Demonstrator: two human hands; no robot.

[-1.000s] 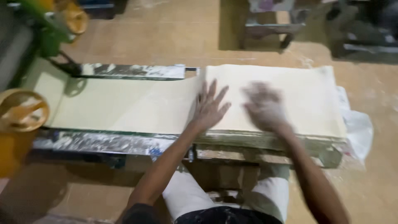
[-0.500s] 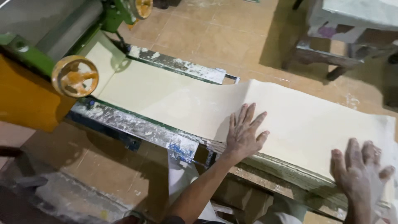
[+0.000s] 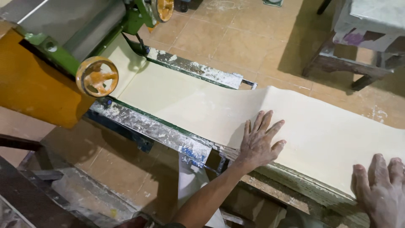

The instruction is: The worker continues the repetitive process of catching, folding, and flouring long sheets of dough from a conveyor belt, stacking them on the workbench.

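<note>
Over on the left stands the rolling machine [image 3: 50, 80], orange-sided with green brackets and an orange hand wheel [image 3: 97, 77] facing the room. A long pale sheet of dough [image 3: 202, 105] comes out from under its roller and runs along the flour-crusted metal bed [image 3: 156, 131], whose edge rails are caked white.

Most of the sheet is already out and lying flat, I'd judge; only a short stretch sits close to the roller. Further right it lifts in a slight ripple where it passes from the machine's bed onto the tabletop [image 3: 295, 181] (the far edge curls up a little there).

The left hand [image 3: 259, 141] lies palm down on the dough just past that ripple, fingers spread wide and flat, gripping nothing. The right hand [image 3: 379, 185] rests at the near edge of the sheet, at the lower right corner of the view, fingers extended and pressing rather than closed on anything.

Behind, on the tiled floor [image 3: 236, 38], stands a worn wooden stool [image 3: 358, 46].
</note>
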